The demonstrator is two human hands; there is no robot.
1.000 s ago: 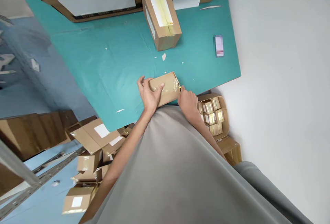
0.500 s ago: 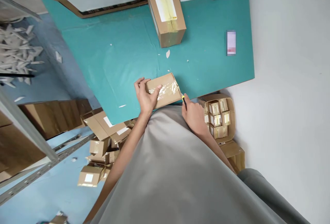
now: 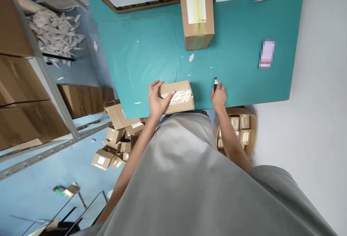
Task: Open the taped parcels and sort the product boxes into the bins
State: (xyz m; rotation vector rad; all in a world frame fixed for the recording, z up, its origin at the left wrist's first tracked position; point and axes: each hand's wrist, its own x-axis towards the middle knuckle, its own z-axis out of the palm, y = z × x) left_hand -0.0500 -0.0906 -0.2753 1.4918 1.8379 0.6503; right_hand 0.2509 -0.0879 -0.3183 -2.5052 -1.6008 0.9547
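A small brown cardboard box (image 3: 180, 96) with shiny clear tape across its top lies at the table's near edge. My left hand (image 3: 159, 100) grips its left end, thumb on top and fingers round the far side. To the right of the box and apart from it, my right hand (image 3: 219, 96) is on a black and yellow box cutter (image 3: 215, 84), its tip pointing away from me at the table surface. The palm hides the cutter's rear part.
A taller taped box (image 3: 199, 35) stands on the green table (image 3: 151, 58), with a blurred-out item (image 3: 267, 54) farther right. Below the right edge is a carton (image 3: 253, 127) of small boxes. Discarded boxes (image 3: 116, 134) pile up on the left, beside a metal shelf (image 3: 54, 91).
My right hand has moved the box cutter away from the box's right end, rightward and onto the table. My left hand stays on the box. The view has shifted left.
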